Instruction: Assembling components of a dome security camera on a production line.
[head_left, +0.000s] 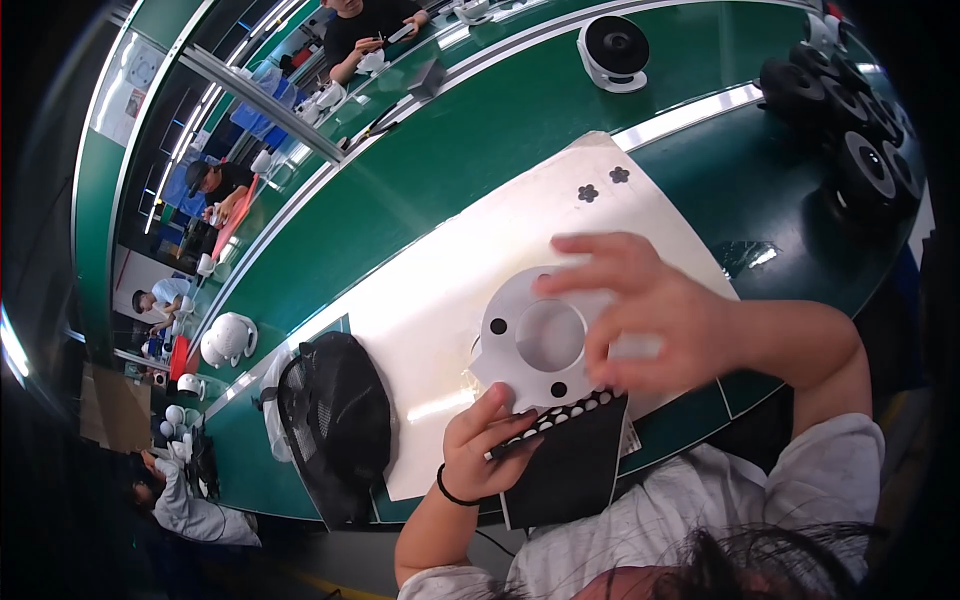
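A white round plate (pixel 513 355) with a large central hole lies on the pale sheet (pixel 425 350) in front of me. Black round pads (pixel 498 326) sit on its face. My left hand (pixel 485 450), with a black band at the wrist, grips a black strip with rows of white dots (pixel 570 415) at the plate's near edge; its index finger reaches to the plate's rim. Over the plate's right side is my right hand (pixel 660 315), smeared by motion. Its fingers are spread apart, with nothing visible in them, and they hide part of the plate.
A black mesh bag (pixel 335 420) lies on the left. Two black flower-shaped pieces (pixel 588 193) rest on the sheet's far end. A white device with a black round front (pixel 615 52) stands at the back, a white round device (pixel 229 339) at the left. Several black round units (pixel 865 165) cluster far right.
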